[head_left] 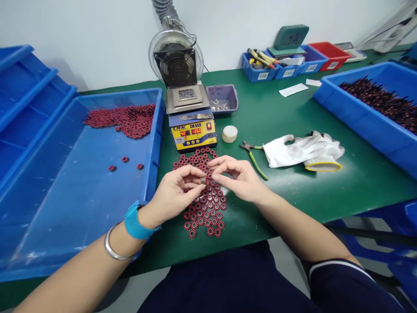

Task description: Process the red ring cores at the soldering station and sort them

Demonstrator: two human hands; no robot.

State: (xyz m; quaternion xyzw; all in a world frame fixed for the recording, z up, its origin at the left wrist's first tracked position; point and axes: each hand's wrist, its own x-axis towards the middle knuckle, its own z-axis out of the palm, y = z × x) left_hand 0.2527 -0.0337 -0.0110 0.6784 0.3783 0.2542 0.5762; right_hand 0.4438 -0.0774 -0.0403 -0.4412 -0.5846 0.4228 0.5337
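My left hand [182, 187], with a blue band at its wrist, is closed, thumb and fingertips pinching a small red toothed ring [204, 180] seen nearly edge-on. Close beside it, my right hand [237, 176] has its thumb and fingers bent together at the same spot. Whether its fingertips hold anything is too small to tell. Beneath both hands, many more red toothed rings [210, 213] lie spread flat over the green table [273, 208]. Just behind them stands a yellow and blue solder pot [195, 134] with lit red digits.
To the left, a large blue tray [97, 208] holds a heap of red rings [130, 121] and 3 loose ones. Green-handled cutters [256, 163], white gloves [302, 150] and a round white pad [230, 134] lie rightward. A blue bin [368, 117] of dark parts stands far right.
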